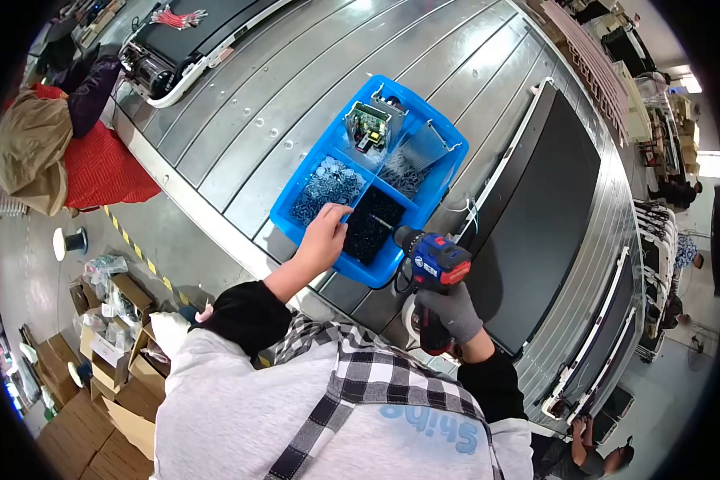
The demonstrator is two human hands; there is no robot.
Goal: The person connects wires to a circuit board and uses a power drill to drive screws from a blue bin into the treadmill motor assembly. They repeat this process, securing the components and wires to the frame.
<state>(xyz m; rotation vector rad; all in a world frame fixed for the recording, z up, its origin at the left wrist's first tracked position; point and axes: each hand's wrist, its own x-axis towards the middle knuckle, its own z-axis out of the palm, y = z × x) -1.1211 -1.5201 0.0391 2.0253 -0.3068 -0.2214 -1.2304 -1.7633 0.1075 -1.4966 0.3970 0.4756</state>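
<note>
My bare left hand is over the near edge of a blue divided bin, its fingers slightly bent and apart. Nothing shows between them. Beneath and beside it lie silver screws in one compartment and black screws in another. In my gloved right hand is the grip of a blue and red cordless drill. Its long bit points left over the black screws. Farther back in the bin stand a green circuit board in a metal housing and a finned metal part.
The bin rests on a metal slatted conveyor. Right of it lies a treadmill deck with a black belt; another treadmill is at the upper left. Cardboard boxes stand lower left. Other people are at the right.
</note>
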